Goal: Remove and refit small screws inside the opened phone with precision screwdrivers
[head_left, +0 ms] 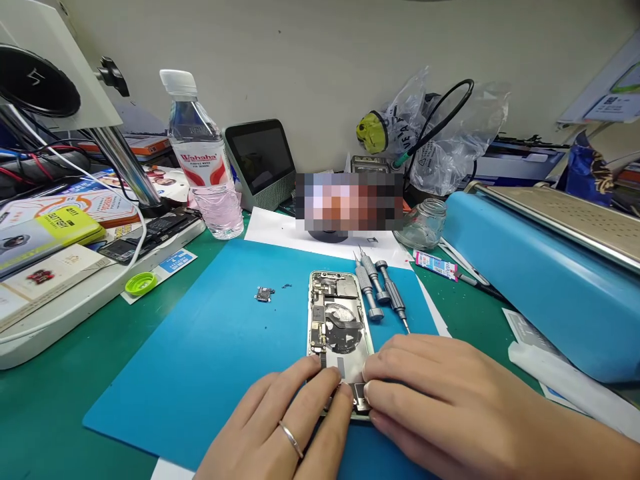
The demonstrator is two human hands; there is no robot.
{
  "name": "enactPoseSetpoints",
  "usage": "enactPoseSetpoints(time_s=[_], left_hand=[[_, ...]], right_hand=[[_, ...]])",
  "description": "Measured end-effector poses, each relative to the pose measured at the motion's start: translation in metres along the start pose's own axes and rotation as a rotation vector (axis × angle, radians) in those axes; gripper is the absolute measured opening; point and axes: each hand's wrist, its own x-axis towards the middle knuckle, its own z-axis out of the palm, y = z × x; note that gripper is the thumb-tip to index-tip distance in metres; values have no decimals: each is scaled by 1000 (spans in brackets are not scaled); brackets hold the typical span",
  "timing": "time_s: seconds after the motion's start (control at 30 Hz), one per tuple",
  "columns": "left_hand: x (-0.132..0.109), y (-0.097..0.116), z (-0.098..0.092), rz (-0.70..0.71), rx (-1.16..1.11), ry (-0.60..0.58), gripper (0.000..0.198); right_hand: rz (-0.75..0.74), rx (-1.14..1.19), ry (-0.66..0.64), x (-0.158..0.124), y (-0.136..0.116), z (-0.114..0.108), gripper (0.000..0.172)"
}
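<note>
An opened phone (pixel 338 319) with its insides showing lies on a blue work mat (pixel 215 347). My left hand (pixel 280 427), a ring on one finger, rests on the phone's near end with its fingertips pressed together on the lower edge. My right hand (pixel 440 393) lies beside it on the right, fingers curled down onto the same end of the phone. The near end of the phone is hidden under both hands. Three grey screwdrivers (pixel 377 290) lie just right of the phone. A small loose part (pixel 264 294) sits on the mat to the left.
A water bottle (pixel 203 160) stands at the back left beside a small screen (pixel 263 163). A green cap (pixel 141 284) lies by a white tray (pixel 75 300). A glass jar (pixel 425 223) and a blue machine (pixel 540 280) are on the right. A plastic bag (pixel 450 140) sits behind.
</note>
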Motion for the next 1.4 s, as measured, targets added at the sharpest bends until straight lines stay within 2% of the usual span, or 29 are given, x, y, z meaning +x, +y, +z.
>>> enactPoseSetpoints(time_s=[0.17,0.43,0.67,1.23,1.4], left_hand=[[-2,-4,-2,78,25,-59,45],[-3,-1,-4,103,33,-112,50],[-2,1,-5,84,39,-66,46],[3,2,-2,60,41,-49,41],[1,7,9,18,-37,38,36]], right_hand=[[20,72,-7,3,3,-4,19],[32,131,-29,4,5,-7,14],[43,154,-33,4,5,-5,15],[124,291,-69,5,5,-5,14],[134,293,-73,4,4,-4,13]])
